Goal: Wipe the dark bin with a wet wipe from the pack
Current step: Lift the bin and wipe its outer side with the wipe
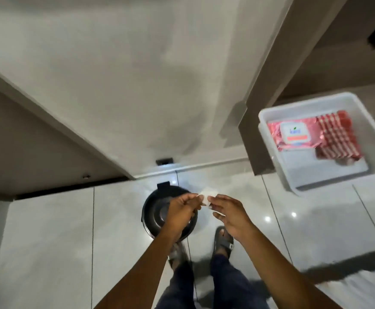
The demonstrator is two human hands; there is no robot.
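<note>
— What are the hands doing, there in the lower middle of the frame?

— Both are pinching one small white wet wipe (207, 195) between them. The left hand (181, 209) is curling its fingertips onto the wipe's left edge, and the right hand (231, 214) is nipping the right edge between thumb and forefinger, its other fingers hanging loosely bent.

— And the dark bin?

— The dark bin (157, 214) is standing on the pale tiled floor (48, 230) directly beneath the left hand, lid closed (round, glossy, with a hinge tab at its upper edge). The wipe is hovering just above and to the right of it; I can't tell whether it is touching.

— Where is the pack?

— The pink wipe pack (293, 134) is lying in a white tray (329, 172) at the right of the frame, well apart from the hands, touching a red-and-white striped packet (338, 137) beside it.
</note>
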